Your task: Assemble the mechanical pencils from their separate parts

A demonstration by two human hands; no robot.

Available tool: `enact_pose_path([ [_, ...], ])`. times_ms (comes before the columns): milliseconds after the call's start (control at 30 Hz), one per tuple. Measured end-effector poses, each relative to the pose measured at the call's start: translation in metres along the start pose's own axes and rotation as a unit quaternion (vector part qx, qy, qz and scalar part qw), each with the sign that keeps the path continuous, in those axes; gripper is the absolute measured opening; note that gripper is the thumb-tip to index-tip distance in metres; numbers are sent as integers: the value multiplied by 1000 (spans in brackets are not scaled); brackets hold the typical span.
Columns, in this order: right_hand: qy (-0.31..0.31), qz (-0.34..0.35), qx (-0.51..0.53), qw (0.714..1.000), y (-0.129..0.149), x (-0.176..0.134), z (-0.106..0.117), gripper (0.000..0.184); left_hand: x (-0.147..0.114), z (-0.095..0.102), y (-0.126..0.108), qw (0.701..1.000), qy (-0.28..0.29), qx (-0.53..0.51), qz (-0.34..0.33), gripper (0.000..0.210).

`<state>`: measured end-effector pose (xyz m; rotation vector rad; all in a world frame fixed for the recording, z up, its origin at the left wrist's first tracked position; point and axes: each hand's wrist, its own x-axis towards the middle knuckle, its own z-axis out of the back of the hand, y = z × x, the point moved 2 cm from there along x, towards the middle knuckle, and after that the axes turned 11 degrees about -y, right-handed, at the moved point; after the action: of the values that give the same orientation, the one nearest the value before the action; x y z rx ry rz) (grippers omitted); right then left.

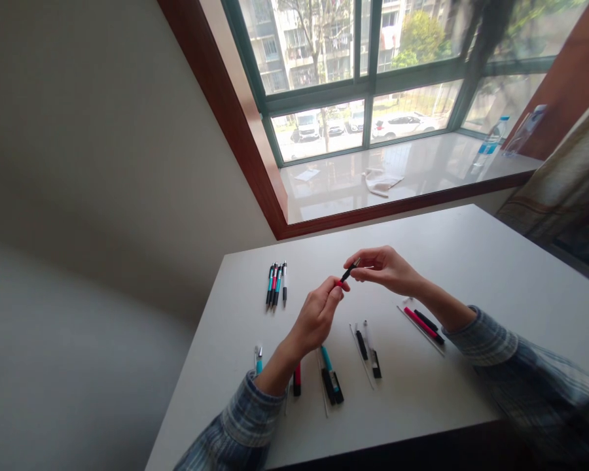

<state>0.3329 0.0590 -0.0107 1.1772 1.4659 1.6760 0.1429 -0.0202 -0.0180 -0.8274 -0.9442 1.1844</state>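
Above the middle of the white table [436, 248], my left hand [317, 317] is closed around the red barrel of a pen. The pen [348, 271] slants up to the right, with a black grip and a metallic tip. At that tip end, the thumb and fingers of my right hand [389, 271] pinch around it. Below my hands lie loose pen parts: a clear barrel with black pieces [368, 350], and a blue barrel with black pieces [330, 376]. Red and black parts [425, 325] with a thin refill lie beneath my right wrist.
Several whole pens [276, 286] stand side by side at the table's left. My left forearm partly covers a red-and-black part [297, 381] and a blue pen piece [259, 360]. A windowsill [334, 196] beyond the table holds a cloth [381, 181] and a water bottle [491, 140].
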Motion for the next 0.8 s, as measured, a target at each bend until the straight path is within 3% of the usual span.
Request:
enact_pose_path([
  [567,0,-4,-12,1000,-5,2,1,32,2,1,0,1000,-21,3,-5,34],
  [800,-20,22,-74,997,-7,0,0,34,2,1,-2,1000,-21,14,-9,35],
])
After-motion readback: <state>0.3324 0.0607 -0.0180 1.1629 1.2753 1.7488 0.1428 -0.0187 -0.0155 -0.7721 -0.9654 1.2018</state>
